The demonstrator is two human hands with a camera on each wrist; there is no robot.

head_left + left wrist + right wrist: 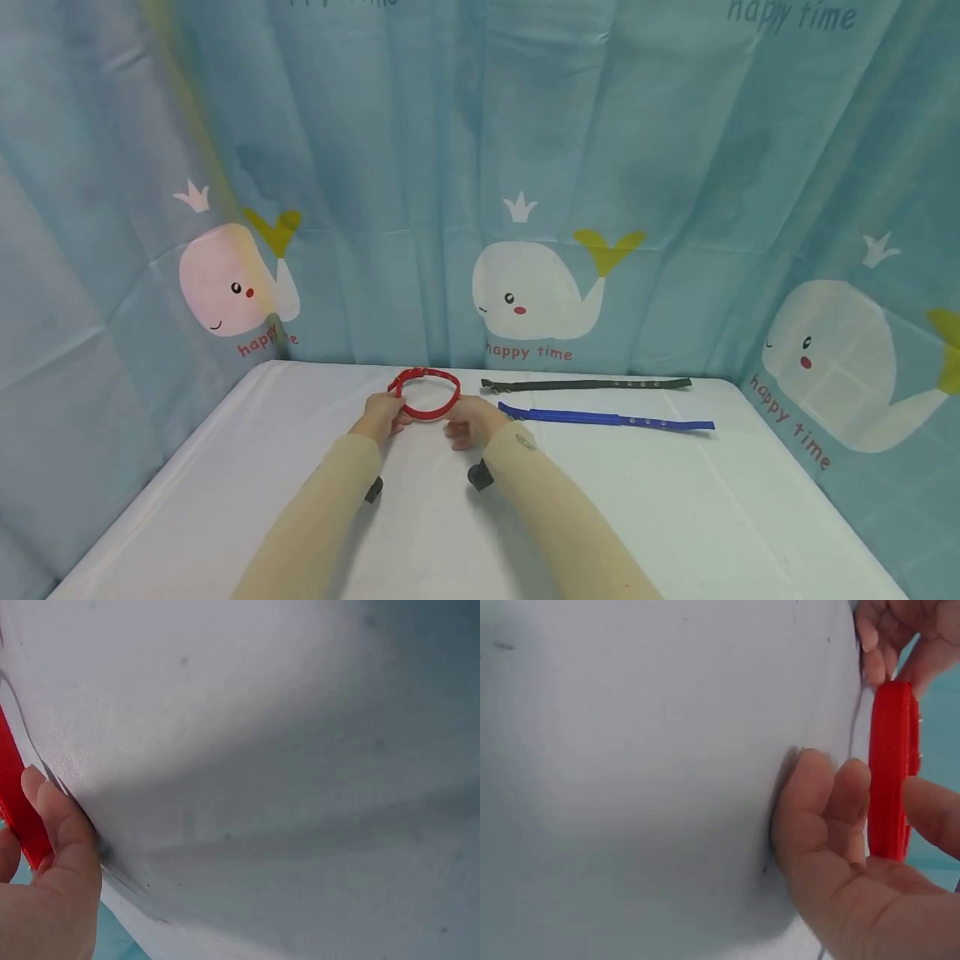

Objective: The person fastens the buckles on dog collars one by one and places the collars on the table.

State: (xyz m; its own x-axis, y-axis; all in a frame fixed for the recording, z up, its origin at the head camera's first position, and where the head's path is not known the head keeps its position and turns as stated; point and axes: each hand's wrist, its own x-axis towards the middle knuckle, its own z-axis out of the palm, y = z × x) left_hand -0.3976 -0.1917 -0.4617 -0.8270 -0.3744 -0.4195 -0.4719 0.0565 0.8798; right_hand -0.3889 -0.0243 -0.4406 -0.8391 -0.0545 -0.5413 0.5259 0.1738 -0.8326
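Observation:
A red pet collar (426, 415) is closed into a ring near the back of the white table, its buckle side at the upper left. On the ring's left side, my left hand (385, 415) pinches the band; the left wrist view shows the red band (21, 802) between thumb and fingers. My right hand (474, 419) holds the ring's right side. In the right wrist view the thumb and fingers of the right hand (855, 885) lie on either side of the band (889, 765), with the left hand (911, 630) at its far end.
To the right lie two straightened collars, a black one (585, 384) at the back and a blue one (577, 417) in front, both with eyelets towards the right. The white table (675, 508) ends at a light blue curtain (420, 292) printed with whales.

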